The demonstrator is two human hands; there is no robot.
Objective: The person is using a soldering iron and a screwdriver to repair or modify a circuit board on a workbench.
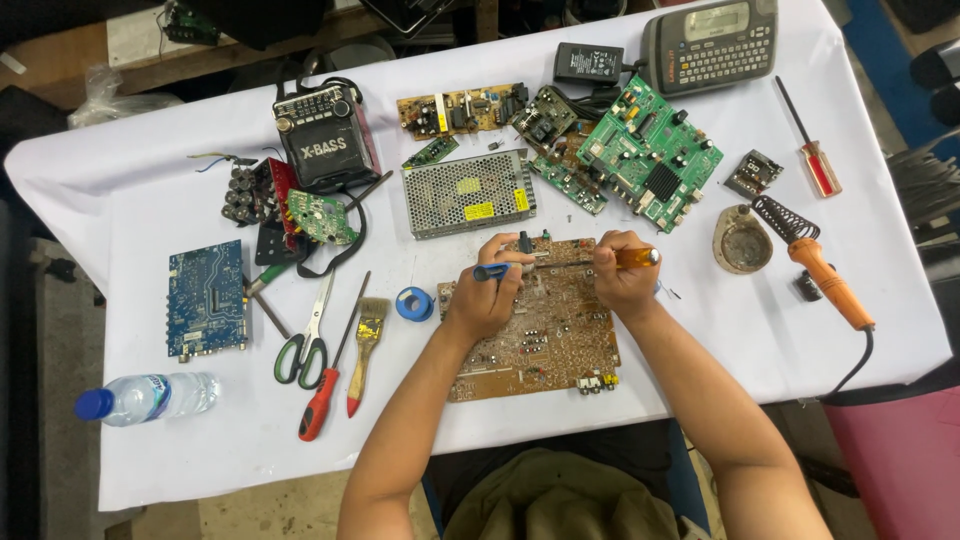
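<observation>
Both hands worked over a brown circuit board (535,330) lying flat at the near middle of the desk (150,440). The right hand (622,275) gripped an orange-handled screwdriver (600,261), its long axis running leftward toward the left hand (490,290), which was closed on a blue-handled tool (493,271).

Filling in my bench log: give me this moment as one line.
left hand: holds blue-handled tool | right hand: grips orange-handled screwdriver | under both: brown circuit board | surface: white-clothed table
</observation>
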